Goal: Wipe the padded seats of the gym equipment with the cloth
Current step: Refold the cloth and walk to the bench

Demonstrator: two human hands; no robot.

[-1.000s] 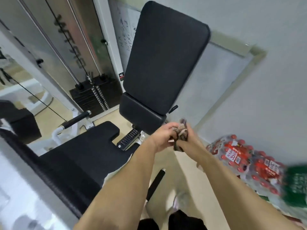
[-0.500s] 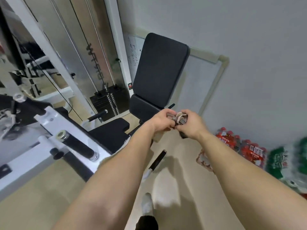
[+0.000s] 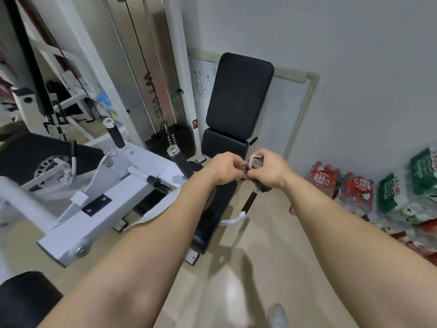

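A small bunched patterned cloth (image 3: 252, 166) is held between both hands in front of me. My left hand (image 3: 224, 168) pinches its left side and my right hand (image 3: 272, 170) grips its right side, a dark end hanging below that hand. Behind them stands a machine with a black padded backrest (image 3: 238, 95), a small black pad (image 3: 223, 144) under it and a black padded seat (image 3: 216, 209) below my left forearm. The hands are above the seat's far end, not touching it.
A white machine frame (image 3: 99, 204) with black roller grips (image 3: 113, 133) fills the left. A weight stack with cables (image 3: 165, 136) stands behind. Shrink-wrapped bottle packs (image 3: 354, 188) lie along the right wall. Another black pad (image 3: 21, 297) sits at bottom left. Beige floor (image 3: 236, 292) lies ahead.
The view has pulled back from the backrest, so the machine looks smaller and the white frame has come into view on the left. Both hands keep hold of the cloth.
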